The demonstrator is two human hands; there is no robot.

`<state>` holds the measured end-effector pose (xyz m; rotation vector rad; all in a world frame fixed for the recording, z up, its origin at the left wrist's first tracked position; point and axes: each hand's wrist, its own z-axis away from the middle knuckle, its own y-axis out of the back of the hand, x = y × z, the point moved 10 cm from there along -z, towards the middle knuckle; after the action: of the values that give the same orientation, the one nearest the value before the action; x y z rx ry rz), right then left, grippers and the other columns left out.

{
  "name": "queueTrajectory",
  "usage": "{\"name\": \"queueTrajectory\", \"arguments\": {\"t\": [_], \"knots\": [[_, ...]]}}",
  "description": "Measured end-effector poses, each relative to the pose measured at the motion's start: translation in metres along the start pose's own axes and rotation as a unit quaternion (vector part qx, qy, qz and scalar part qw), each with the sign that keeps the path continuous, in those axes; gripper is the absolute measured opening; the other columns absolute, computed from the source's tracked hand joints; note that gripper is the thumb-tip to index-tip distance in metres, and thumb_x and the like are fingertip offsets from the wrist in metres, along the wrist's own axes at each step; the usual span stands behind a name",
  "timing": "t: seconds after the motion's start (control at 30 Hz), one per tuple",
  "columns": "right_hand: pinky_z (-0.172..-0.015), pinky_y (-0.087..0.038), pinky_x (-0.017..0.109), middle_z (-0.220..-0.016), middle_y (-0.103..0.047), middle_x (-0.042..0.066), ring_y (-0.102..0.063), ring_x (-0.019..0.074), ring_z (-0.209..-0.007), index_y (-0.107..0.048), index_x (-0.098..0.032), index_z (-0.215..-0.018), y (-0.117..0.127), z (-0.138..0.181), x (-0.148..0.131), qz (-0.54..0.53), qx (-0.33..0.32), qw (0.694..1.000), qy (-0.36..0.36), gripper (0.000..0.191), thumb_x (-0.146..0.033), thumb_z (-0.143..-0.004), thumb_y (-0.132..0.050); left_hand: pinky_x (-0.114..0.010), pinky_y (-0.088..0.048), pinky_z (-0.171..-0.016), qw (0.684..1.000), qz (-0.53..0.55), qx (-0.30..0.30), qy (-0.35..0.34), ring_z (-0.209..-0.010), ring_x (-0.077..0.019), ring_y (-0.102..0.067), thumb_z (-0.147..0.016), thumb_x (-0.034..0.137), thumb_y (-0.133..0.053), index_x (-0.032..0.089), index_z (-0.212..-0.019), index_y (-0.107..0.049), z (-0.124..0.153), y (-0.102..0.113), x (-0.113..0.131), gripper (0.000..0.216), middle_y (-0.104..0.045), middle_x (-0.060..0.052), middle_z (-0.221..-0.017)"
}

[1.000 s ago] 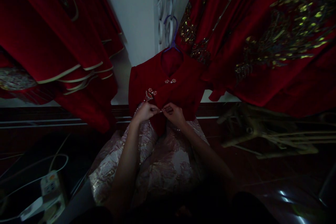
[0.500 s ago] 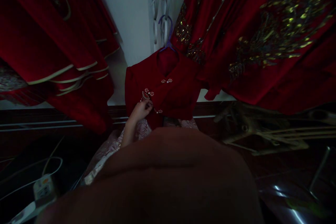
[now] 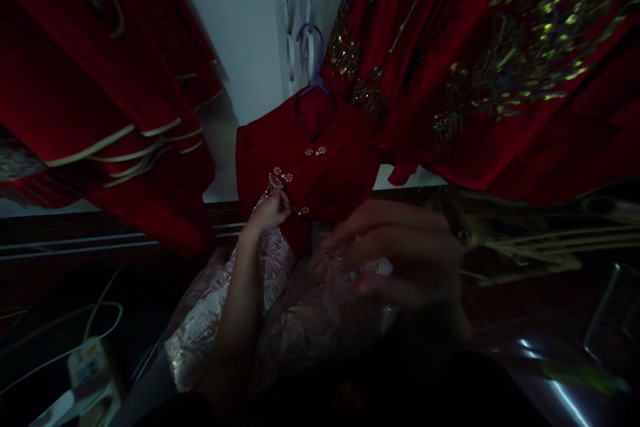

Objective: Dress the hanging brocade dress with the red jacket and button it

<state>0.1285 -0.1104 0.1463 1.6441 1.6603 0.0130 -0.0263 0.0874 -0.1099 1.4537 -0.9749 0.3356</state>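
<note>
While we look down, both our hands show in dim light.
Left hand: our left hand [image 3: 269, 212] has its fingertips pinched together on the front edge of the red top [image 3: 334, 167], right beside the beaded clasp [image 3: 280, 179].
Right hand: our right hand [image 3: 400, 253] is blurred, fingers loosely spread, nothing in it that we can see; it hangs clear of the top, nearer us.
Top: on a hanger [image 3: 313, 60] just beyond both hands.
Skirt: pale brocade skirt [image 3: 300, 307] under our forearms.
Beyond: red robes [image 3: 500, 67] past our right hand.
</note>
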Motion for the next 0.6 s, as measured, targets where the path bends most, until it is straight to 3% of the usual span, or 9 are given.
{"name": "queueTrajectory", "arguments": {"t": [0.07,0.17,0.33,0.47,0.6], "knots": [[-0.072,-0.052,0.023,-0.086,-0.07,0.002,-0.065,0.0113,-0.081,-0.066,-0.02,-0.087,-0.011,0.003,0.044,0.007,-0.002,0.999,-0.044,0.011,-0.03,-0.085,-0.063,-0.025,-0.046,-0.067,1.0,0.0,-0.027,0.006,-0.071,-0.0147,-0.061,-0.071,0.019,-0.058,0.018,-0.085,-0.054,0.0,-0.006,0.001,0.014,-0.064,-0.001,-0.078],[-0.064,-0.05,0.02,-0.091,-0.069,0.001,-0.063,0.0093,-0.074,-0.061,-0.02,-0.107,-0.035,0.02,0.125,0.027,-0.059,0.98,-0.189,0.025,-0.035,-0.086,-0.061,-0.024,-0.045,-0.064,0.998,0.017,-0.059,0.01,-0.069,-0.0142,-0.061,-0.071,0.026,-0.063,0.018,-0.083,-0.057,0.0,-0.015,0.001,0.015,-0.066,-0.001,-0.077],[-0.068,-0.051,0.023,-0.098,-0.068,0.005,-0.064,0.0124,-0.084,-0.059,-0.018,-0.106,-0.059,0.045,0.218,0.012,-0.042,0.965,-0.259,0.025,-0.034,-0.087,-0.057,-0.023,-0.042,-0.06,0.998,-0.01,-0.064,0.008,-0.067,-0.0143,-0.061,-0.068,0.035,-0.071,0.02,-0.085,-0.058,-0.001,-0.021,0.008,0.026,-0.067,0.0,-0.078],[-0.076,-0.052,0.027,-0.094,-0.068,0.005,-0.064,0.0137,-0.084,-0.06,-0.018,-0.1,-0.081,0.064,0.263,0.014,-0.053,0.958,-0.282,0.019,-0.028,-0.084,-0.058,-0.022,-0.041,-0.058,0.998,-0.037,-0.041,-0.002,-0.067,-0.0145,-0.06,-0.071,0.037,-0.07,0.02,-0.081,-0.058,-0.001,-0.017,0.015,0.023,-0.066,0.0,-0.076],[-0.078,-0.052,0.028,-0.095,-0.068,0.005,-0.064,0.0137,-0.085,-0.058,-0.019,-0.101,-0.096,0.073,0.275,0.0,-0.055,0.958,-0.281,0.019,-0.028,-0.084,-0.058,-0.023,-0.042,-0.061,0.998,-0.042,-0.018,-0.032,-0.068,-0.0141,-0.059,-0.074,0.036,-0.067,0.018,-0.078,-0.059,-0.003,-0.012,0.021,0.02,-0.065,-0.001,-0.075]]}}
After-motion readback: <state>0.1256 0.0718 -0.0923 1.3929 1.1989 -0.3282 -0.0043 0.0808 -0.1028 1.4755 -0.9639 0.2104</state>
